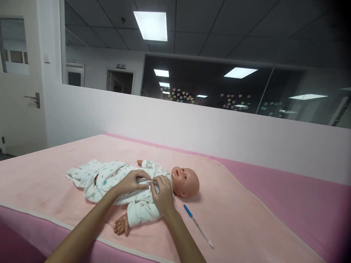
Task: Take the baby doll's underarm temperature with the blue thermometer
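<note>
A baby doll [187, 183] lies on its back, its head to the right, dressed in a white printed baby romper [109, 179]. On the romper's chest, the fingertips of my left hand [134, 182] pinch the front fabric. Close beside them, my right hand [162, 191] has its thumb and fingers closed on the same front edge, just below the neck. Any fastener between the fingertips is too small to make out. The doll's near hand [122, 224] sticks out of its sleeve below my wrists, and the far hand [139, 163] shows beyond.
A slim clear stick with a blue end, like a pen [197, 226], lies right of my right forearm. Beneath everything spreads a peach pad [241, 219] over a pink surface [287, 182]. A low white wall [192, 128] with windows above stands behind; a door [22, 109] is at far left.
</note>
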Available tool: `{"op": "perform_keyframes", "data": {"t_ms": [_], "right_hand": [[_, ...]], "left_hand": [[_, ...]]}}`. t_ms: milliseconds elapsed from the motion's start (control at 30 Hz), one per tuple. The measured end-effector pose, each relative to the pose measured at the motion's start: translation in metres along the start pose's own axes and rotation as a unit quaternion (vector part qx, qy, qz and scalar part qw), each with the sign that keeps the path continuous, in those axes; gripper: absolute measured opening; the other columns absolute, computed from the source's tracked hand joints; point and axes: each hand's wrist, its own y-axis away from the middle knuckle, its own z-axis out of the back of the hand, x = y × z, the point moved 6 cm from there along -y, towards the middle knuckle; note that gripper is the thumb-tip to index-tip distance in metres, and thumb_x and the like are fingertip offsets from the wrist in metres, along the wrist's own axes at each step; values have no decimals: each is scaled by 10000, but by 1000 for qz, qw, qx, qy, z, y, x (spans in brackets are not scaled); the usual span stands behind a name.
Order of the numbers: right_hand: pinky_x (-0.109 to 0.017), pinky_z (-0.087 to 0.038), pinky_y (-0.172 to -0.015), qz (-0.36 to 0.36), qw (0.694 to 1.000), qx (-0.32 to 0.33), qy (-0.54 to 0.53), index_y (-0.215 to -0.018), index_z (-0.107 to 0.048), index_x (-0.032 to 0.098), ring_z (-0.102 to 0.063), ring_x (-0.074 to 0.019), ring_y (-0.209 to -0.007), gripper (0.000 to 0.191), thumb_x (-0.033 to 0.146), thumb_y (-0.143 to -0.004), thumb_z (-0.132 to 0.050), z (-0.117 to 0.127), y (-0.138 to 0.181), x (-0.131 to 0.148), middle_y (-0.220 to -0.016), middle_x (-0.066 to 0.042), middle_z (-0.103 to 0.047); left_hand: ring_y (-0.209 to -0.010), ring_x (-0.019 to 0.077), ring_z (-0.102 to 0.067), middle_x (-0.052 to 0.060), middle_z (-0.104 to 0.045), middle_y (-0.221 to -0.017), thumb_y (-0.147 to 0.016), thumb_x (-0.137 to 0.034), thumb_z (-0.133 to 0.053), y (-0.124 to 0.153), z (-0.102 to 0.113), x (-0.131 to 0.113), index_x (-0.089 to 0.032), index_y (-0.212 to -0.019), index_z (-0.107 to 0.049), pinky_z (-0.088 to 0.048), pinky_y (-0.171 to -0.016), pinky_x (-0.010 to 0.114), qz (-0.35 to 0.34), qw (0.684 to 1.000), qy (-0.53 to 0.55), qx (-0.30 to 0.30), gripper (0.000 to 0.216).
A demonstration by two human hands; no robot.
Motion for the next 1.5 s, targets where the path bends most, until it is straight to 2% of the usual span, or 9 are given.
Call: {"op": "perform_keyframes", "data": {"t_ms": [467,533,633,667,767,867,1000,1233,1500], "right_hand": [[-293,-366,-726,-43,998,-13,-34,-763,-542,191,-497,-173,-784,65,186,-805,-494,-1,0,-8,-780,-24,-578],[-291,-369,-724,-50,998,-14,-32,-769,-546,189,-501,-173,-789,67,180,-805,-490,-2,0,-10,-787,-27,-581],[-288,-373,-714,-63,997,-18,-29,-776,-552,186,-507,-173,-786,87,175,-812,-473,-4,-1,-13,-791,-33,-583],[-288,-374,-715,-65,997,-19,-30,-780,-554,186,-508,-173,-786,91,175,-814,-471,-4,-1,-14,-793,-34,-585],[-293,-375,-723,-60,998,-17,-29,-790,-558,184,-510,-177,-794,92,176,-815,-470,-5,-1,-15,-797,-37,-590],[-297,-375,-727,-60,998,-17,-23,-795,-559,182,-511,-180,-797,94,178,-817,-467,-5,-1,-15,-799,-40,-591],[-296,-378,-723,-56,998,-17,-27,-801,-559,186,-514,-179,-798,94,179,-817,-466,-5,-1,-14,-801,-38,-597],[-294,-383,-720,-62,997,-21,-34,-803,-563,188,-518,-178,-791,103,189,-826,-462,-4,0,-15,-792,-37,-596],[-293,-389,-721,-57,998,-23,-30,-797,-576,190,-523,-176,-785,105,183,-816,-474,-3,-1,-14,-785,-35,-605]], "left_hand": [[-920,201,-572,60,-643,-964,-658,-280,-679,-2,1,12,-170,-827,-683,-441,-827,300,48,995,84,14,202],[-914,197,-571,70,-626,-996,-711,-290,-627,-2,1,13,-164,-706,-689,-439,-820,299,42,995,93,17,141],[-913,192,-569,81,-594,-1046,-778,-279,-540,-1,1,10,-147,-533,-650,-432,-818,295,28,995,97,12,299],[-918,191,-567,81,-590,-1050,-784,-268,-528,-1,1,9,-147,-555,-657,-431,-817,294,24,995,94,10,289],[-908,185,-569,72,-616,-986,-782,-248,-528,0,1,5,-164,-805,-676,-437,-804,292,19,997,80,0,172],[-902,188,-577,61,-641,-936,-757,-249,-567,0,0,4,-166,-941,-633,-442,-812,296,21,998,64,-17,212],[-880,188,-589,47,-657,-914,-756,-268,-568,1,1,4,-178,-971,-618,-452,-799,296,27,997,46,-47,237],[-756,162,-590,23,-655,-756,-758,-288,-576,2,2,4,-180,-1046,-557,-440,-697,273,47,995,79,-27,309],[-773,170,-592,42,-675,-812,-729,-303,-611,2,1,7,-177,-950,-537,-427,-674,269,63,992,110,-23,264]]}}
